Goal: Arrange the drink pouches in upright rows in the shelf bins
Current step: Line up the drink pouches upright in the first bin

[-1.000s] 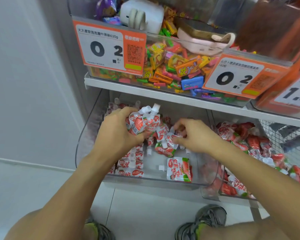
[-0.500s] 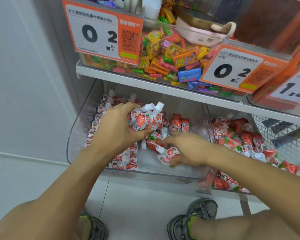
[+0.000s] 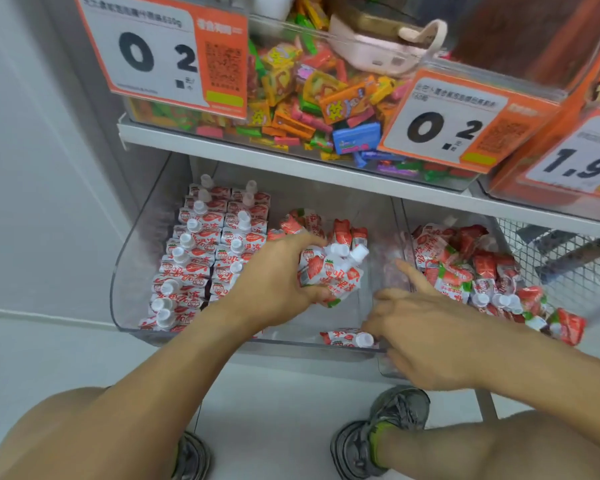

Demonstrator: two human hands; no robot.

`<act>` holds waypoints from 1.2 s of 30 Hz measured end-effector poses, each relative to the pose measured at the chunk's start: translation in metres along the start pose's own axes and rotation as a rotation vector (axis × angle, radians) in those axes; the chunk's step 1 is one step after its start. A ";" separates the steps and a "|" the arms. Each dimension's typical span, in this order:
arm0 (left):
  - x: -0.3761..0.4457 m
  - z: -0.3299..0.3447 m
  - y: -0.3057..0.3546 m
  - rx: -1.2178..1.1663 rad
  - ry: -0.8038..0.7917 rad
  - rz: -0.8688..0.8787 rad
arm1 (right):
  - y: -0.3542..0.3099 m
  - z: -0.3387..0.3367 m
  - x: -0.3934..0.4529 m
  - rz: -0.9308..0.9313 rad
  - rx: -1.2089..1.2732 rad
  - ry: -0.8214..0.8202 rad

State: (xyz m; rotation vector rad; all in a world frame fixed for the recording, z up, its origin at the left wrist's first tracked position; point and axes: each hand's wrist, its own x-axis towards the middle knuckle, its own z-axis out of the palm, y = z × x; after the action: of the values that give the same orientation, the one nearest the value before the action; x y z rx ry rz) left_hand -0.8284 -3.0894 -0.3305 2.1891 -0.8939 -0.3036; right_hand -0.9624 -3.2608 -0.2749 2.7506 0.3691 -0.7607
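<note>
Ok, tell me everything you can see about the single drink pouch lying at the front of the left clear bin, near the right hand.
The lone pouch lies flat on its side on the floor of the left clear bin, close behind the front wall. It looks like soft printed film, white with red strawberry artwork and lettering, with a white screw cap pointing right. The right hand reaches it with its fingertips at the cap end; whether it grips is unclear. It lies apart from the upright rows.

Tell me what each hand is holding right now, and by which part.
The left hand grips a bunch of drink pouches around their bodies, spouts pointing up. The right hand holds nothing; its fingers are spread, reaching toward a lying pouch.
</note>
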 end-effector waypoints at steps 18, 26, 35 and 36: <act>0.022 0.015 0.006 0.059 -0.505 0.046 | 0.029 0.048 0.003 0.308 0.805 0.893; 0.021 0.033 0.001 0.065 -0.507 0.064 | 0.033 0.062 0.010 0.283 0.942 0.898; 0.033 0.036 -0.005 0.074 -0.671 0.113 | 0.035 0.065 0.008 0.297 1.035 0.937; 0.035 0.037 -0.004 0.057 -0.698 0.103 | 0.035 0.066 0.008 0.296 1.035 0.932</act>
State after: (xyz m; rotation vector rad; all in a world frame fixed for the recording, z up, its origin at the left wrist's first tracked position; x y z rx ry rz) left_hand -0.8175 -3.1313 -0.3573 2.0919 -1.3891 -1.0407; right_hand -0.9757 -3.3129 -0.3269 3.8127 -0.4220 0.6885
